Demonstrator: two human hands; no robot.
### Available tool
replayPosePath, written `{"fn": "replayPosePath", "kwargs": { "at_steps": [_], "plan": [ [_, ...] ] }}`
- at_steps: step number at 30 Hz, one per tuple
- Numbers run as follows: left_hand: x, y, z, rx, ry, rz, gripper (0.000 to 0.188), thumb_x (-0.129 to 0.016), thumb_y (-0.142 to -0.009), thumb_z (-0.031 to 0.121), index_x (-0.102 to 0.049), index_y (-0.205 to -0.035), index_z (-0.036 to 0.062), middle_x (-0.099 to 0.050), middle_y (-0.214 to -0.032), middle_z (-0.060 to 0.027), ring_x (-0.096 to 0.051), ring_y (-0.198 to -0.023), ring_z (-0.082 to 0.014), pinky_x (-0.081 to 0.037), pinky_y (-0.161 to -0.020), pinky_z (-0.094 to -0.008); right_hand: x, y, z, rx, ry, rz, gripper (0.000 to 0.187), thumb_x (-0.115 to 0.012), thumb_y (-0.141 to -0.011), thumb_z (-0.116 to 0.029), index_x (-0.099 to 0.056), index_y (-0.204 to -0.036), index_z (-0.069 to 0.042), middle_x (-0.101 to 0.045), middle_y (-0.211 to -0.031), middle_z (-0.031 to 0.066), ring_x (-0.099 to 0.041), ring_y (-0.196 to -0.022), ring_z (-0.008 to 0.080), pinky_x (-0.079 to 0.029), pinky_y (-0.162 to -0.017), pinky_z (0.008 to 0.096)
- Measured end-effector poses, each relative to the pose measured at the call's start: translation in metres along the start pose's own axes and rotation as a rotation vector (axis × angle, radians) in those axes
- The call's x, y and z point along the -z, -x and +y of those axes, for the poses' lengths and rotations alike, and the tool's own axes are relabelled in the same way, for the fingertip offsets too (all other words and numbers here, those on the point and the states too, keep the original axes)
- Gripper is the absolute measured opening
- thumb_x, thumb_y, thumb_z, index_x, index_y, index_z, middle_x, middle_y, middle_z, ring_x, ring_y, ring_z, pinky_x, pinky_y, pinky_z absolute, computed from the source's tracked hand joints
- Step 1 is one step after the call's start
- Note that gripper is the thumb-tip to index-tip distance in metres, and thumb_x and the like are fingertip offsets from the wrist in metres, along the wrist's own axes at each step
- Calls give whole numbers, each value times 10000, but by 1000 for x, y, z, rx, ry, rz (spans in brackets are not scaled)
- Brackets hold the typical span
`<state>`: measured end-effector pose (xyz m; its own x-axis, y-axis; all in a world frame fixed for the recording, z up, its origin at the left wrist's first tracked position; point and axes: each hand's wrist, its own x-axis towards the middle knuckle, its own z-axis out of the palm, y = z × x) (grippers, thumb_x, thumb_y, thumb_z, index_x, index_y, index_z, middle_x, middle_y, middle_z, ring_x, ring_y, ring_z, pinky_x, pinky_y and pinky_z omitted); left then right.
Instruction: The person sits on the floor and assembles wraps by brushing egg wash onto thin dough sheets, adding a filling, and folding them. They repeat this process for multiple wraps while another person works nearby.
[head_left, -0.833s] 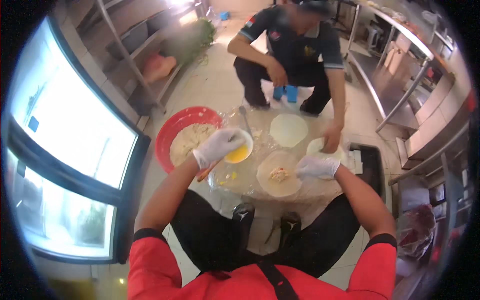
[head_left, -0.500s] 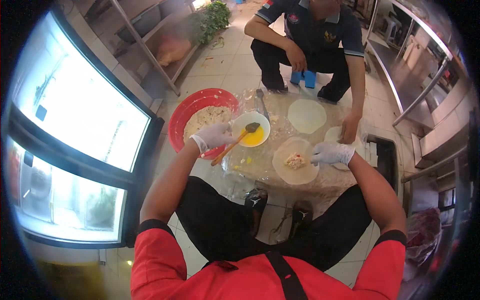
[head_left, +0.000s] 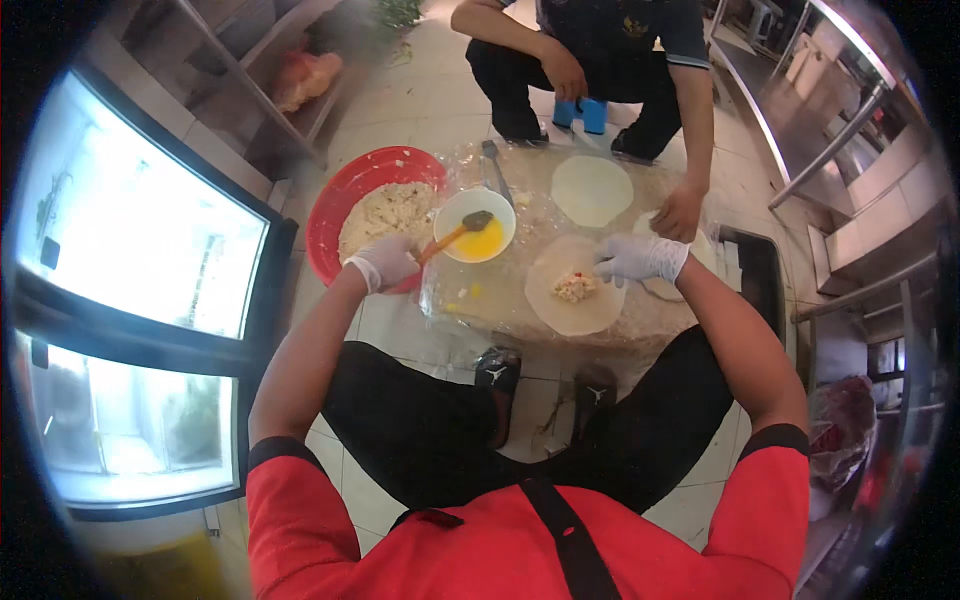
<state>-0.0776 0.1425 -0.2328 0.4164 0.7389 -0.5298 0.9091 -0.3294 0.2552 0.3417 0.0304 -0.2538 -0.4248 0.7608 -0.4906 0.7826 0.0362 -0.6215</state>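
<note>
We're in a kitchen, a working one by the look of it: a glowing glass-door fridge (head_left: 150,220) down the left, a metal table (head_left: 858,50) to the right, leafy greens (head_left: 396,12) near a rack (head_left: 250,87), tiles (head_left: 420,108) underfoot, and thin dough rounds (head_left: 592,190) laid out near a big red tub (head_left: 324,220) of pale mixture.

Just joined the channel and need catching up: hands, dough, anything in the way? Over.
Left hand at wooden handle over rim of bowl, grip unclear. Right hand at edge of filled dough circle; filling uncovered. Co-worker's hand close to right one.
</note>
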Motion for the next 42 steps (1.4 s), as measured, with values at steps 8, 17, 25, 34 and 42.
{"fn": "replayPosePath", "kwargs": {
  "at_steps": [8, 17, 25, 34, 42],
  "plan": [
    [6, 23, 34, -269, -151, 410, 401, -660, -832, 309, -658, -1126, 36, -674, -1070, -202, -650, -996, -370, -510, -868, -449, -30, 10, 8, 175, 438, 105, 257, -650, -808, -251, -675, -880, -5, -692, -827, 165, -693, -794, 339, -546, -717, 437],
    [-37, 2, 148, -703, -214, 171, 272, -637, -855, 274, -691, -1062, 106, -678, -999, -165, -661, -961, -347, -521, -851, -440, -106, -12, -4, 351, 811, 137, 172, -649, -754, -188, -705, -784, -28, -692, -757, 183, -700, -708, 350, -551, -617, 433],
    [-73, -36, 167, -746, -388, -7, 197, -605, -843, 254, -683, -935, 99, -684, -868, -174, -680, -851, -374, -542, -748, -476, -125, -18, 3, 337, 754, 310, 129, -633, -744, -160, -664, -729, -35, -662, -673, 164, -687, -623, 328, -532, -555, 435],
    [-88, -48, 178, -850, -427, -260, 231, -613, -791, 231, -671, -971, 98, -681, -852, -183, -685, -830, -371, -552, -710, -470, -76, -29, 21, 77, 307, 207, 220, -583, -852, -242, -689, -969, -89, -685, -960, 212, -659, -913, 405, -509, -831, 478],
    [-109, -58, 179, -1015, -590, 62, 466, -663, -790, 211, -604, -1246, 137, -643, -1049, -136, -675, -920, -346, -557, -774, -443, -60, -45, 33, -73, 235, 345, 295, -567, -878, -318, -685, -1031, -95, -688, -1023, 208, -666, -960, 375, -520, -833, 477]
  ]
}}
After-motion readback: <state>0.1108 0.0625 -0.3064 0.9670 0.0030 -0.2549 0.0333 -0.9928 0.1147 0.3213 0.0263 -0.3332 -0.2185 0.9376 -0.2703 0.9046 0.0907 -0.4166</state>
